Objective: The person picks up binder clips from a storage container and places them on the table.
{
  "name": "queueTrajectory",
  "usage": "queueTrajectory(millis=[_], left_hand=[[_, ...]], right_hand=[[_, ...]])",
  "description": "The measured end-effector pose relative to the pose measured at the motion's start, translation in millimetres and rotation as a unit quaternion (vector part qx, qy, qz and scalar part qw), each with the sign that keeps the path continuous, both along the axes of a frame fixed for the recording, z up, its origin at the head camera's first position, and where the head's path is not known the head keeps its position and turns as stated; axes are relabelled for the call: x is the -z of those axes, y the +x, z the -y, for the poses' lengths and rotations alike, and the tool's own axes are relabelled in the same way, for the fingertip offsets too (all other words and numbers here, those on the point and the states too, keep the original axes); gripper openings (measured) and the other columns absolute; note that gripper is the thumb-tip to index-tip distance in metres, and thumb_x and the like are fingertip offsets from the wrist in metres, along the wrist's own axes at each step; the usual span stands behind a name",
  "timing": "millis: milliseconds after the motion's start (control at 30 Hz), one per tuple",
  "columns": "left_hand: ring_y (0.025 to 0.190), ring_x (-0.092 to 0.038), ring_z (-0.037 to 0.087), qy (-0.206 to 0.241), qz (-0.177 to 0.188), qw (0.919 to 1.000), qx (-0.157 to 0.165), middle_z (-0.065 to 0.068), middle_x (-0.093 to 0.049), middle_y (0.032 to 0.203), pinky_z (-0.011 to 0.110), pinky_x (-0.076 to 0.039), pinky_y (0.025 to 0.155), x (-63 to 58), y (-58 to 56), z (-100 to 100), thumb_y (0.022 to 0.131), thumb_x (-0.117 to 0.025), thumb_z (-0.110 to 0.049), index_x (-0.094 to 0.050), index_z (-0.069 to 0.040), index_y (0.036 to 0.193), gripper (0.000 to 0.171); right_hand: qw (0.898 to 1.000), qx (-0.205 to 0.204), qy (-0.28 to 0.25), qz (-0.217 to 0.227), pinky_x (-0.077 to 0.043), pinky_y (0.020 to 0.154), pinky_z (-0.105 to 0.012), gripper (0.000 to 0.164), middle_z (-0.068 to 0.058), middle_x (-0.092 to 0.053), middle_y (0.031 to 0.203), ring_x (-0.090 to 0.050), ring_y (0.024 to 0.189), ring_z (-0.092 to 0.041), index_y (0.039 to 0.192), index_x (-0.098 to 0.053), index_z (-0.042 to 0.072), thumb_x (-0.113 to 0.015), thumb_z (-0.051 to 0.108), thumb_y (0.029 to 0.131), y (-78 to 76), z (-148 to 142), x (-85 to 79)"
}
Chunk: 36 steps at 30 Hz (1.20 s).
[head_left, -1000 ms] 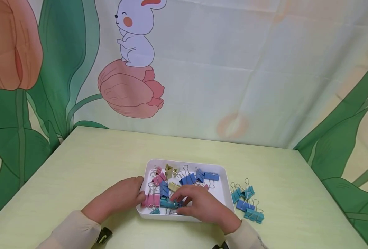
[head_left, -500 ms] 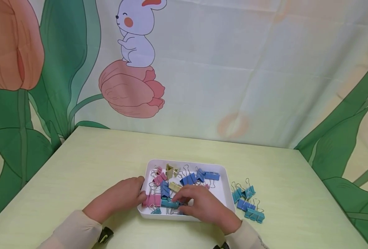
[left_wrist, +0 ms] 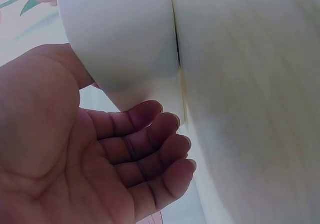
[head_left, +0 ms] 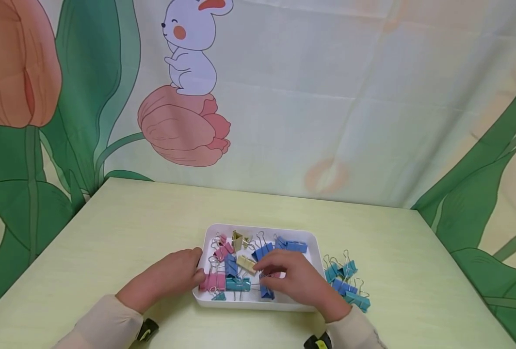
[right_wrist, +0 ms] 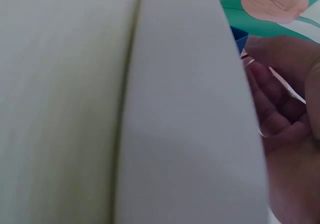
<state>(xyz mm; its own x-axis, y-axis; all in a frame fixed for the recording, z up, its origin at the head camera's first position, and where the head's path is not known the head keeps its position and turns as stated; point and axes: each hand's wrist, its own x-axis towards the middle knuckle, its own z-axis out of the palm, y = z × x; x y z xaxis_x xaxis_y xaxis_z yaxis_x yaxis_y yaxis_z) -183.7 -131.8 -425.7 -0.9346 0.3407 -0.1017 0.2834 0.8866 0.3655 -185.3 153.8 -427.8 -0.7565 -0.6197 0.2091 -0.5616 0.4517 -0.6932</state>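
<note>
A white tray (head_left: 284, 306) holds several binder clips in pink, gold, yellow, blue and teal. My left hand (head_left: 177, 271) grips its left rim, thumb over the edge; the left wrist view shows the curled fingers (left_wrist: 165, 129) against the outer wall. Over the tray's front right part, my right hand (head_left: 299, 278) pinches a blue binder clip (head_left: 266, 292) between thumb and fingers. That clip's blue corner (right_wrist: 240, 38) and a wire handle show past the tray wall in the right wrist view. A teal binder clip (head_left: 238, 284) lies just left of it, near a yellow binder clip (head_left: 246, 264).
Right of the tray, several teal and blue binder clips (head_left: 357, 301) lie in a small pile on the pale yellow-green table (head_left: 153, 218). Behind the table hangs a printed curtain (head_left: 293, 121) with a rabbit and tulips.
My right hand has moved slightly right and up, bringing the blue binder clip away from beside the teal one. My left hand has stayed at the tray's rim.
</note>
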Motion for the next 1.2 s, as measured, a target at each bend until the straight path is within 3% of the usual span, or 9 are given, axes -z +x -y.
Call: queueTrajectory(millis=[133,300,533,667,1000,1200], left_hand=[[0.072,-0.049,0.018,0.001,0.000,1.0000,0.000,0.006,-0.050,0.079,0.034,-0.042,0.067,0.1,0.0,-0.7,0.085,-0.058,-0.021,-0.053,0.001,0.104,0.030],[0.071,-0.048,0.018,0.001,-0.004,1.0000,0.003,0.005,-0.050,0.077,0.034,-0.041,0.067,1.4,-0.4,-1.3,0.085,-0.058,-0.021,-0.053,0.000,0.101,0.027],[0.073,-0.049,0.018,-0.002,0.003,1.0000,0.003,0.006,-0.051,0.080,0.034,-0.043,0.068,0.7,-0.9,-2.5,0.085,-0.058,-0.022,-0.053,0.002,0.105,0.031],[0.073,-0.049,0.018,-0.004,0.004,1.0000,0.004,0.006,-0.051,0.080,0.034,-0.043,0.069,0.2,-0.6,-2.5,0.086,-0.058,-0.022,-0.053,0.001,0.105,0.031],[0.072,-0.049,0.018,-0.003,0.007,1.0000,0.006,0.006,-0.050,0.079,0.034,-0.042,0.070,-0.9,-0.1,-2.2,0.087,-0.058,-0.023,-0.053,0.001,0.104,0.029],[0.074,-0.050,0.019,-0.007,0.006,0.9999,0.011,0.006,-0.052,0.081,0.035,-0.043,0.071,-2.0,-0.3,-2.4,0.088,-0.057,-0.023,-0.053,0.003,0.107,0.033]], right_hand=[[0.999,-0.004,-0.038,-0.012,-0.055,0.082,-0.030,0.023,-0.006,-0.068,0.103,-0.064,0.088,-0.008,0.110,-0.071,0.016,-0.070,0.012,0.087,-0.7,-8.9,-6.4],[0.997,0.025,-0.070,-0.008,-0.055,0.084,-0.031,0.023,-0.001,-0.067,0.104,-0.066,0.089,-0.010,0.109,-0.070,0.023,-0.070,0.016,0.087,1.1,-21.2,-17.3],[0.992,0.071,-0.104,-0.001,-0.054,0.088,-0.028,0.024,-0.009,-0.067,0.108,-0.068,0.094,-0.014,0.108,-0.071,0.022,-0.073,0.017,0.084,1.7,-37.8,-32.1],[0.990,0.095,-0.105,-0.009,-0.054,0.088,-0.029,0.025,-0.004,-0.067,0.107,-0.068,0.094,-0.012,0.108,-0.071,0.025,-0.073,0.017,0.084,0.5,-44.5,-36.8],[0.986,0.099,-0.126,-0.041,-0.055,0.085,-0.029,0.026,-0.004,-0.066,0.107,-0.068,0.093,-0.012,0.110,-0.070,0.016,-0.071,0.011,0.085,-1.7,-64.1,-44.1],[0.983,0.116,-0.137,-0.047,-0.055,0.084,-0.026,0.025,-0.013,-0.065,0.107,-0.067,0.092,-0.012,0.110,-0.070,0.011,-0.071,0.009,0.085,-4.7,-79.8,-48.6]])
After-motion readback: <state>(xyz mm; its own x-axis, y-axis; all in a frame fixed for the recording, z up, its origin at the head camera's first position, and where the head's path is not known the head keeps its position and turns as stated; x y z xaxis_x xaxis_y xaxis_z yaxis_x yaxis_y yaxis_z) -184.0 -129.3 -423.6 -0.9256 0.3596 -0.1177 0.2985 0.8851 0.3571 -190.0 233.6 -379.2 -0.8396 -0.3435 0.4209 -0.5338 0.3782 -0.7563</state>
